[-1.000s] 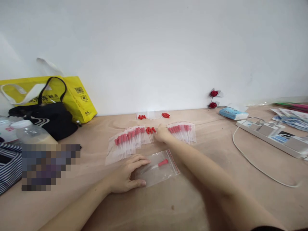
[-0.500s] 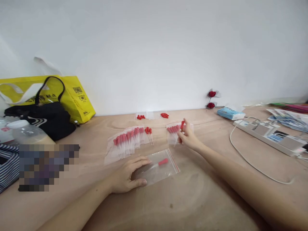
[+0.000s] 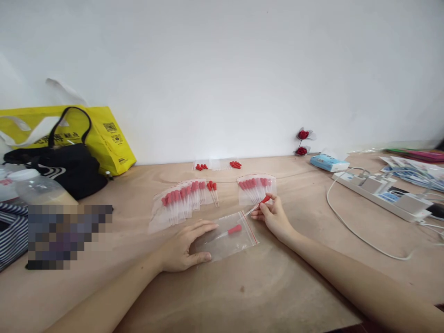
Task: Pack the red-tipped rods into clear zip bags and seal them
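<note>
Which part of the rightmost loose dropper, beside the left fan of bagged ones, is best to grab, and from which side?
Probably its red bulb, from the right: the bulb is the thickest part, at the far end of a thin stem, while the other loose droppers and the bagged droppers crowd its left.

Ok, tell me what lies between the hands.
In the head view: a clear zip bag with a red-topped dropper inside, partly under the left hand, and part of a second dropper, held by the right hand.
</note>
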Tool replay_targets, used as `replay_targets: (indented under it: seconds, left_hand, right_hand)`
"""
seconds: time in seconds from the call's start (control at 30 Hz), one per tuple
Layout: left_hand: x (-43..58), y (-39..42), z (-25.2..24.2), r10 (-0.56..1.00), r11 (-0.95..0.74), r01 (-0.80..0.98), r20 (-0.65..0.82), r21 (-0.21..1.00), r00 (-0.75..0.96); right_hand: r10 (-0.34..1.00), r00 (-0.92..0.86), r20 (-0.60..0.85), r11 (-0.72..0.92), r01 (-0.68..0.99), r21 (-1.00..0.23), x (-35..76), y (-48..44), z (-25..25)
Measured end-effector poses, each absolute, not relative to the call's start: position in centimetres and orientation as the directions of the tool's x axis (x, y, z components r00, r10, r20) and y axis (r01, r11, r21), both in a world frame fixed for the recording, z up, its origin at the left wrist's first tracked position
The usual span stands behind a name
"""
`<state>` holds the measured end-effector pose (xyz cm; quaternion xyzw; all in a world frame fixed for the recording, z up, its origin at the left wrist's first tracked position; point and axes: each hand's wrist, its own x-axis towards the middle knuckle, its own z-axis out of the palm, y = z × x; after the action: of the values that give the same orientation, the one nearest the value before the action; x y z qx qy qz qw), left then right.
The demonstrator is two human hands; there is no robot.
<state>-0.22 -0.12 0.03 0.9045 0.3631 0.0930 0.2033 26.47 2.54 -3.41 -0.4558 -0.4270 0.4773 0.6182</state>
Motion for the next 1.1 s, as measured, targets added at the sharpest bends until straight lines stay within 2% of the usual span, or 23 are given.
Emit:
replay_targets:
  seconds: [0.1,0.2,0.47,0.7,0.87,0.93,1.0,1.1]
  left_hand:
    - [-0.3,-0.1,-0.2,0.692,-0.658,0.605,0.042,0.447,0.721]
    - [-0.4,-0.1,-0.3,0.7,-0.653,0.617,0.038,0.441,0.713]
    - [-0.3,-0.1,-0.2,0.71,-0.642,0.633,0.023,0.432,0.704]
    - [-0.1,-0.1,-0.2,0.699,-0.662,0.617,0.053,0.426,0.713]
    - [-0.1,0.0,-0.2,0.696,-0.665,0.614,0.054,0.425,0.716]
    - [-0.1,-0.1,-0.2,0.696,-0.664,0.61,0.059,0.432,0.716]
    - [-0.1,-0.1,-0.2,0.693,-0.661,0.607,0.05,0.441,0.719]
    - [-0.2,0.0,-0.3,0.695,-0.653,0.614,0.028,0.443,0.718]
  right_hand:
    - [0.988,0.145,0.043,0.081,-0.261,-0.962,25.8,2.0,-3.4]
    - [0.996,0.087,0.031,0.052,-0.245,-0.968,25.4,1.6,-3.4]
    - [0.982,-0.065,0.177,0.182,0.076,-0.98,25.6,1.5,-4.0]
    - [0.972,-0.168,0.164,0.185,0.121,-0.975,25.7,1.3,-4.1]
    - [0.938,-0.273,0.212,0.304,0.359,-0.883,25.9,0.9,-3.7]
    - [0.919,-0.303,0.253,0.363,0.394,-0.844,26.1,1.0,-3.6]
    - [0.912,-0.314,0.264,0.375,0.375,-0.848,26.6,1.7,-3.5]
    - [0.949,-0.225,0.221,0.299,0.417,-0.858,27.4,3.8,-2.9]
